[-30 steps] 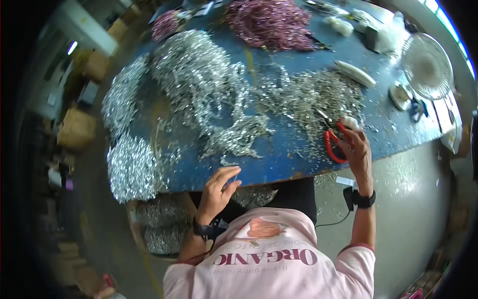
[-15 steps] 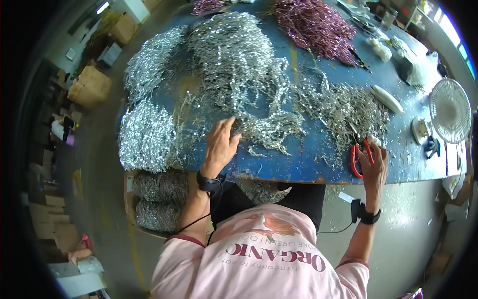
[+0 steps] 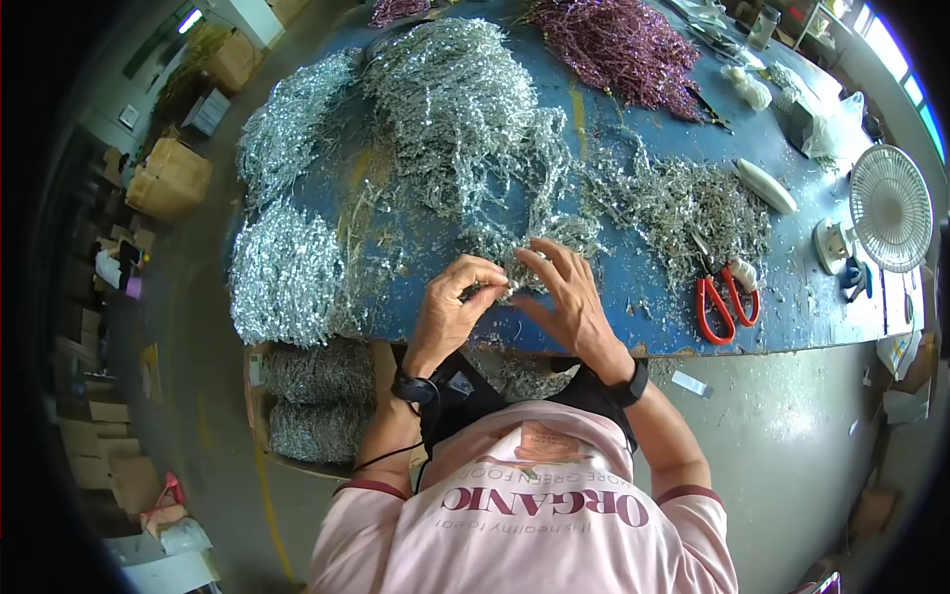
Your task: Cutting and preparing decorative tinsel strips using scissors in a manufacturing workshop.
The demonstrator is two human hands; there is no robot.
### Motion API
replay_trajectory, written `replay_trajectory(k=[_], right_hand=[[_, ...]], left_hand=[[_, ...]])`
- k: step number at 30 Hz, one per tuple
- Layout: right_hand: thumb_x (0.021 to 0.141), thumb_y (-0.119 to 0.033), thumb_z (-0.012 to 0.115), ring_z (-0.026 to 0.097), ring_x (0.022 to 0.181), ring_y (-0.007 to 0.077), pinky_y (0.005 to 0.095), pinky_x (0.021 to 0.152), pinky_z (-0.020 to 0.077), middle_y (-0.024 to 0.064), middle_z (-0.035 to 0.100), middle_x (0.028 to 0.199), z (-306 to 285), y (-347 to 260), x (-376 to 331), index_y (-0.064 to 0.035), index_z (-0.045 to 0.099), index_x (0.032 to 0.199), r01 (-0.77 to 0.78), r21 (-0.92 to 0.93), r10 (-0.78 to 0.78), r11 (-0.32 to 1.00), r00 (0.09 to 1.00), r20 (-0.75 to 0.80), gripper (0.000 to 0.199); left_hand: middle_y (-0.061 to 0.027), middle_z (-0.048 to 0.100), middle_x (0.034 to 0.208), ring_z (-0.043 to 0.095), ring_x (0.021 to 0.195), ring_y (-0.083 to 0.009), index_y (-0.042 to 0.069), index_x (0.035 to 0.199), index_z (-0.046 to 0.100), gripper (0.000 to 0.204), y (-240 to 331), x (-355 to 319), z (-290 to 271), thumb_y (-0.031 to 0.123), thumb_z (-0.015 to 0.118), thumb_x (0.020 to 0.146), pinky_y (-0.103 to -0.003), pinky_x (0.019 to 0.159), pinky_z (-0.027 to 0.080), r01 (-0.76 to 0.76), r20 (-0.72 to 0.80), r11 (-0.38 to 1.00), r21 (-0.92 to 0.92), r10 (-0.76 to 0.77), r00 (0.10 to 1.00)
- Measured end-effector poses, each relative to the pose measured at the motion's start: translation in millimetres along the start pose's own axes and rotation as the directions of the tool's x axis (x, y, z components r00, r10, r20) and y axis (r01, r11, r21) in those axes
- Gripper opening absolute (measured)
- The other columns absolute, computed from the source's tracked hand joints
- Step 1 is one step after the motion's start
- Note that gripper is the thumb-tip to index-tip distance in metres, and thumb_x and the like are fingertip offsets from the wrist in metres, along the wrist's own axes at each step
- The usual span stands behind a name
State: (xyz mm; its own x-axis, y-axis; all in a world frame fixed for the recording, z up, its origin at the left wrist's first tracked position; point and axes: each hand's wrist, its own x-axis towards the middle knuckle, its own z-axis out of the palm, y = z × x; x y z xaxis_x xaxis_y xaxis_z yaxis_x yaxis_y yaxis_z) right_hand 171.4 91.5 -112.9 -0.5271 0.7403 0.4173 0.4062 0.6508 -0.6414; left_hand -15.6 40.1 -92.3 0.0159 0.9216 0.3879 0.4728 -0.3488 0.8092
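1. Silver tinsel (image 3: 450,99): glossy, metallic-looking foil, rough and shaggy in texture.
2. Scissor handles (image 3: 701,307): smooth, shiny, plastic by their look.
3. Tabletop (image 3: 633,322): smooth, faintly glossy, worn along its edge.
4. Bag (image 3: 836,131): thin, crinkled, translucent plastic.
5. Shirt (image 3: 515,559): matt cloth.
6. Carton (image 3: 170,180): dull cardboard.

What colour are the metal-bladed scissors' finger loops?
The oval finger loops are red, seen best in the head view.
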Motion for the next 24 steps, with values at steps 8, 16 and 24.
replay_trajectory(k=[8,16,24], right_hand=[[0.081,-0.011,0.069,0.063,0.071,0.0233,0.0304,0.059,0.0501,0.0074,0.064,0.083,-21,38,30,-0.0041,0.057,0.108,-0.297,0.334,0.372,0.894,0.909,-0.188,0.030],[0.066,-0.009,0.078,0.058,0.097,0.0332,0.0419,0.088,0.0455,0.0145,0.059,0.109,-34,22,11,-0.0021,0.058,0.113,0.025,-0.344,-0.155,0.938,0.921,-0.356,0.052],[0.077,-0.017,0.066,0.058,0.084,0.0263,0.0369,0.069,0.0478,0.0079,0.053,0.084,5,-1,-21,-0.0079,0.061,0.090,0.111,-0.079,-0.081,0.991,0.946,0.313,0.016]], left_hand=[[-0.0068,0.067,0.101,0.064,0.089,-0.0130,0.008,0.095,0.066,0.013,-27,5,-20,0.001,0.064,0.084,-0.025,0.077,0.056,0.121,-0.327,0.966,-0.227,-0.192,0.925],[-0.0058,0.064,0.090,0.066,0.083,-0.0145,0.001,0.104,0.061,0.017,-17,23,-44,0.005,0.063,0.088,-0.025,0.072,0.057,0.117,-0.473,0.968,-0.221,-0.211,0.855],[-0.0125,0.066,0.093,0.066,0.074,-0.0149,0.000,0.105,0.059,0.018,11,14,-62,-0.001,0.060,0.087,-0.025,0.066,0.057,-0.241,-0.660,0.944,-0.227,0.033,0.750]])
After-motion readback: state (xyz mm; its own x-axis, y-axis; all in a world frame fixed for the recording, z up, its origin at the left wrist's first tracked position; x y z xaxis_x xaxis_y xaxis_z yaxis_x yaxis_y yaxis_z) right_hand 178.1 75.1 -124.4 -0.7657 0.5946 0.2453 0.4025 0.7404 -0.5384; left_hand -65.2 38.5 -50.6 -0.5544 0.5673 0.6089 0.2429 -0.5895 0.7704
